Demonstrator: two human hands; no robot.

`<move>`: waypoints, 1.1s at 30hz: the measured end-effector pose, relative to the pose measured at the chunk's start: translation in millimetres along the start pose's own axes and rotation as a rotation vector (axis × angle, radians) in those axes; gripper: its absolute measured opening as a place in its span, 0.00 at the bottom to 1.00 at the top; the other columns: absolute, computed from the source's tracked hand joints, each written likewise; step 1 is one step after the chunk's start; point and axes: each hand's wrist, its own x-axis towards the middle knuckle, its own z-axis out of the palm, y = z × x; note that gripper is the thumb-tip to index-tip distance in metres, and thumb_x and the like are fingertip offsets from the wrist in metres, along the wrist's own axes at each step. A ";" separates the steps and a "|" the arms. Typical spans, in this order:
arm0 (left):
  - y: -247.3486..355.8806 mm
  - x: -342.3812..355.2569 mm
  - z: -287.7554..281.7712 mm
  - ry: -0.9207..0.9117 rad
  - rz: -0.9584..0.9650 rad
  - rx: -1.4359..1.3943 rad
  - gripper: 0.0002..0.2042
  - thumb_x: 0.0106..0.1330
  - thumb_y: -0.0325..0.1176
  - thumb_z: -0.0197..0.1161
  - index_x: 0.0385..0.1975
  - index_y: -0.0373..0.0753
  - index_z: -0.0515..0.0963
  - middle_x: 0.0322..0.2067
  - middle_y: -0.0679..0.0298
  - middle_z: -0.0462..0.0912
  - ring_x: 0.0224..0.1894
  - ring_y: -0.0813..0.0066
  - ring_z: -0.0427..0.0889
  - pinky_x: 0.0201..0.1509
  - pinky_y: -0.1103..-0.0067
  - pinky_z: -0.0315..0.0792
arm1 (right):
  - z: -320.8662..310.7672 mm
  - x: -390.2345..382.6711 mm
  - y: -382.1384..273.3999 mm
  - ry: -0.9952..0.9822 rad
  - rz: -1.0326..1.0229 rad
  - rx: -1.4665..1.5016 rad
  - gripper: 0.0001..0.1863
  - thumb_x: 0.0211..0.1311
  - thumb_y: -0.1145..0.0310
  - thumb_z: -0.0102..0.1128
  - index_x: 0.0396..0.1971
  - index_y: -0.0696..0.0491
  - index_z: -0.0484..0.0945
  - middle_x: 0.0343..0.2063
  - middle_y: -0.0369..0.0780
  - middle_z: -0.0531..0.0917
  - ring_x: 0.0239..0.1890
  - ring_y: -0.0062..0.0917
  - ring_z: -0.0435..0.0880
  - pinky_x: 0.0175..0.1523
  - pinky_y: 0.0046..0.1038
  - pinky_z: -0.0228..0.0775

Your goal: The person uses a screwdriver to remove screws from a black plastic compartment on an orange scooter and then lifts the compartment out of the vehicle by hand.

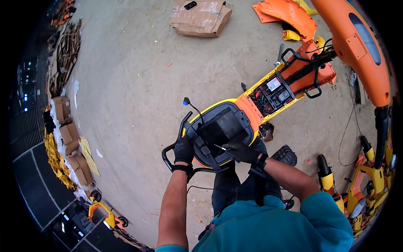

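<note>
My gloved left hand (pixel 183 149) rests with bent fingers at the left side of the scooter's black seat-end housing (pixel 208 128), beside a black tubular rail (pixel 167 154); what it grips, if anything, is hard to make out. My gloved right hand (pixel 241 152) is closed on a slim metal tool (pixel 220 147) pointing left into the housing. A black cable with a blue connector (pixel 186 101) sticks up from the housing. The yellow and orange frame (pixel 251 108) runs up to the right, with an open compartment of wiring and electronic boxes (pixel 273 94).
A crumpled cardboard box (pixel 200 23) lies ahead, orange body panels (pixel 287 14) at the top right. A large orange upright part (pixel 357 50) stands at the right, above several yellow scooter parts (pixel 378 187). Cardboard piles (pixel 72 134) and yellow wrapping (pixel 63 166) line the left.
</note>
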 end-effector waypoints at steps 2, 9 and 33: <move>4.5 -1.0 -8.9 0.003 -0.066 -0.058 0.08 0.59 0.33 0.62 0.34 0.37 0.77 0.27 0.50 0.82 0.34 0.49 0.82 0.38 0.63 0.75 | 2.7 2.3 -0.6 0.006 -0.013 -0.002 0.16 0.72 0.68 0.45 0.55 0.54 0.70 0.21 0.30 0.71 0.18 0.10 0.69 0.22 0.16 0.62; 4.0 -11.5 -20.5 0.010 -0.100 -0.337 0.24 0.54 0.25 0.67 0.53 0.34 0.72 0.35 0.50 0.83 0.36 0.54 0.83 0.40 0.68 0.77 | 17.9 15.1 -8.1 0.015 -0.037 0.043 0.14 0.68 0.68 0.52 0.49 0.57 0.71 0.26 0.34 0.75 0.25 0.14 0.73 0.30 0.20 0.67; -4.9 -4.6 -27.9 0.025 0.185 -0.240 0.11 0.53 0.23 0.57 0.37 0.40 0.79 0.25 0.54 0.79 0.30 0.53 0.79 0.32 0.67 0.71 | 111.8 77.1 8.8 0.414 -0.381 -0.039 0.11 0.64 0.71 0.56 0.44 0.60 0.77 0.38 0.47 0.82 0.40 0.33 0.82 0.46 0.29 0.71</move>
